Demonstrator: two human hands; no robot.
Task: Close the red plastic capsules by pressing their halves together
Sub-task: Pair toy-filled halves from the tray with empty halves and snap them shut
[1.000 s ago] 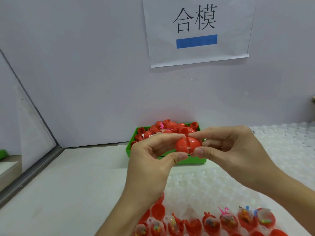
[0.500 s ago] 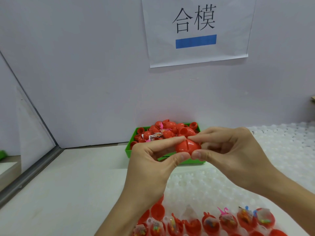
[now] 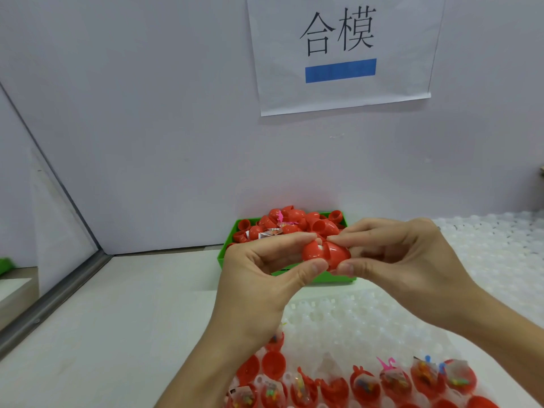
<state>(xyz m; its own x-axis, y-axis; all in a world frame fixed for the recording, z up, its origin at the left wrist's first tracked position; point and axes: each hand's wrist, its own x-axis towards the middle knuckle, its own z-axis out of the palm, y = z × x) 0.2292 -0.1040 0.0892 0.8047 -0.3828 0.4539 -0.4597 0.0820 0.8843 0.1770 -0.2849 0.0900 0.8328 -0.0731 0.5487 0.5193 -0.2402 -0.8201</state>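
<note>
A red plastic capsule [image 3: 326, 254] is held in the air in front of the green bin. My left hand [image 3: 259, 278] pinches its left half between thumb and forefinger. My right hand [image 3: 412, 260] pinches its right half the same way. A narrow gap with something white shows between the two halves near the top. Several open red capsule halves [image 3: 394, 381] holding small wrapped toys sit in the white tray at the bottom.
A green bin [image 3: 223, 254] heaped with red capsule halves stands against the back wall. A white dimpled tray [image 3: 485, 260] covers the right side of the table. A paper sign [image 3: 341, 51] hangs on the wall. A metal-edged partition [image 3: 53, 295] runs along the left.
The halves were pressed closer half a second ago; now a small gap with white inside shows at the top. Both hands stay at the same spot.
</note>
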